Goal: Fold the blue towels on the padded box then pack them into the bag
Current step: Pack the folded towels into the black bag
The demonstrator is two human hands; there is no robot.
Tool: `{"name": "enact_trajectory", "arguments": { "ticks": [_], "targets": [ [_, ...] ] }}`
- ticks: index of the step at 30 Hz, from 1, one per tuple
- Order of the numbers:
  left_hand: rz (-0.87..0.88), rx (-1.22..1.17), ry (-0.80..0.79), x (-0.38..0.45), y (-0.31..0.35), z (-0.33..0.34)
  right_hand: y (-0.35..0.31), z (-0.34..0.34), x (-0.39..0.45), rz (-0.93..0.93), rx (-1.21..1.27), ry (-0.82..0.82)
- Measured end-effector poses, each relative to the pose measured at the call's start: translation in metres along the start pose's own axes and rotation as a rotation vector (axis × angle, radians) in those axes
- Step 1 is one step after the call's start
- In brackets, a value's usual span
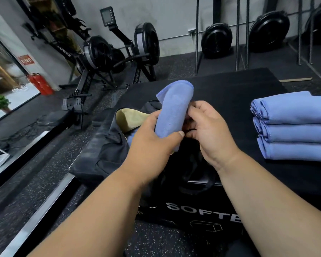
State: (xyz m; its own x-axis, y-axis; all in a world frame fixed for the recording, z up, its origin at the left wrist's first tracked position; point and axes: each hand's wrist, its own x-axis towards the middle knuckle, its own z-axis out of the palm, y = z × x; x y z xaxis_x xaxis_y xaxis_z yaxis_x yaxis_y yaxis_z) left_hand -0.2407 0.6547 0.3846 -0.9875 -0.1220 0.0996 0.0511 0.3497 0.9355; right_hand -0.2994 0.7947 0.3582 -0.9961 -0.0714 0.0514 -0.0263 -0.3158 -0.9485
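Note:
A folded blue towel (171, 110) stands on end over the open black bag (107, 145), whose tan lining shows. My left hand (154, 138) grips the towel's lower part, thumb across its front. My right hand (209, 130) curls its fingers at the towel's right edge, by the bag's opening. A bit of another blue towel shows inside the bag under my left hand. Three folded blue towels (293, 125) lie side by side on the black padded box (230, 89), to the right of my hands.
Rowing machines (119, 52) stand on the speckled rubber floor behind the box. A red fire extinguisher (40, 83) sits by the glass wall at left. Black fan-like machines (217, 39) and metal rack legs line the back wall. A metal rail runs along the floor at left.

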Motion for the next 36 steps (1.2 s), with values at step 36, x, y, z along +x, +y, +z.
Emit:
{"name": "enact_trajectory", "arguments": {
  "ticks": [36],
  "targets": [
    [-0.535, -0.244, 0.202, 0.047, -0.110, -0.064, 0.068, 0.029, 0.042, -0.432, -1.470, 0.144]
  ]
}}
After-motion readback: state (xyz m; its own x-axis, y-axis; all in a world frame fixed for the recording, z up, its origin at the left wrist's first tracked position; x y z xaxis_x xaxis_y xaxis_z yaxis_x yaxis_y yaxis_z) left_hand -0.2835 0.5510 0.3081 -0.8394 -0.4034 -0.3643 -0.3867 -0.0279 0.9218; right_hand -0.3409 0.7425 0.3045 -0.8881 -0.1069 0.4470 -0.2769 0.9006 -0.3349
